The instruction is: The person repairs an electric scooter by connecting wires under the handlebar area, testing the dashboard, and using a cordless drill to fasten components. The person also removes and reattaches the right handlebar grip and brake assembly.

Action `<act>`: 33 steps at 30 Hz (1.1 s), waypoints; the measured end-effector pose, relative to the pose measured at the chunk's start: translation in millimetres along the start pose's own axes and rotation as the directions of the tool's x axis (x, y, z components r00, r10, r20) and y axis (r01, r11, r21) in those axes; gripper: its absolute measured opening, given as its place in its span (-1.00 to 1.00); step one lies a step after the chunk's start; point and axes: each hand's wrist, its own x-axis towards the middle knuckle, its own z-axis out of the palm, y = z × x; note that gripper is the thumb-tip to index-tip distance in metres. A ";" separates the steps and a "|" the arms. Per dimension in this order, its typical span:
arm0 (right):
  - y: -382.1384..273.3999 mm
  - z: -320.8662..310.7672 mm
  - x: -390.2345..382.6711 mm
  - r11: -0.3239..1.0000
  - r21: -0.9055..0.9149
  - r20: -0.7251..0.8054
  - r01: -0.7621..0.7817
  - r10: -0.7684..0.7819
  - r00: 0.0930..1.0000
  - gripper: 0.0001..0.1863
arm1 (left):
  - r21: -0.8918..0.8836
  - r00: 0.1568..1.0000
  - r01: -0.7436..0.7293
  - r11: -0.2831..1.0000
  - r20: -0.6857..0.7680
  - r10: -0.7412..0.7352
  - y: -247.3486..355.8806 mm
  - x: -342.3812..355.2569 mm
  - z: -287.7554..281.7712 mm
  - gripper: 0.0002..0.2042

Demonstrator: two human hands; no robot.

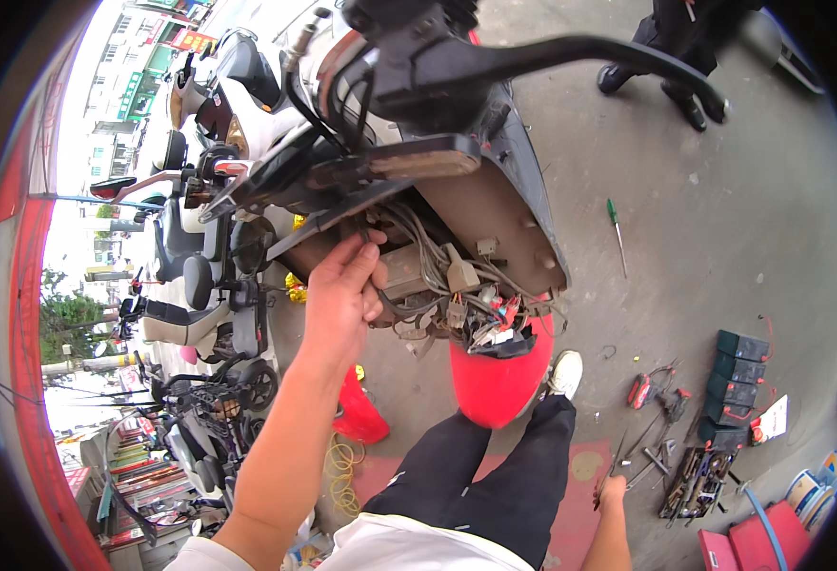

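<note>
An electric scooter stands in front of me, its front panel off and a bundle of grey wires (426,249) with connectors exposed. My left hand (344,284) reaches into the opening, thumb and fingers pinched on a dark cable (365,228) at the left side of the bundle. A beige connector (461,274) hangs to the right of that hand. Loose wire ends and a black wrap lie above the red front fender (502,373). Low at my right side, my right hand (613,493) is closed round a slim dark tool (618,455), whose kind is unclear.
A brake lever (590,52) juts across the top. On the floor at right lie a green-handled screwdriver (617,233), a red tool (638,390), dark batteries (735,376) and a tool tray (697,483). Parked scooters (214,314) line the left. Another person's legs (666,57) stand far right.
</note>
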 end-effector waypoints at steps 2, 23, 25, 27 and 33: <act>-5.9 6.4 12.2 0.999 -0.023 0.034 -0.025 0.026 0.999 -0.76 | 0.096 1.000 0.006 0.995 0.016 -0.008 1.1 5.5 2.6 -0.81; -43.5 -8.2 -3.9 0.945 -0.321 -0.087 0.057 -0.089 0.992 -0.52 | 0.167 0.994 0.067 0.984 0.073 -0.080 -3.9 -20.1 12.1 -0.70; -19.3 -9.6 9.4 0.912 -0.391 -0.133 0.123 -0.188 0.973 -0.50 | 0.179 0.991 -0.014 0.984 0.136 -0.011 -20.6 -31.5 10.9 -0.70; 6.4 -8.1 24.4 0.895 -0.382 -0.215 0.232 -0.330 0.919 -0.51 | 0.213 0.987 -0.117 0.970 0.133 0.090 -31.8 -44.4 20.9 -0.71; -149.1 23.9 -103.4 0.700 -0.098 -0.207 0.707 -0.709 0.674 -0.63 | -0.005 0.963 -0.161 0.987 0.220 0.158 -17.1 -50.1 -6.2 -0.77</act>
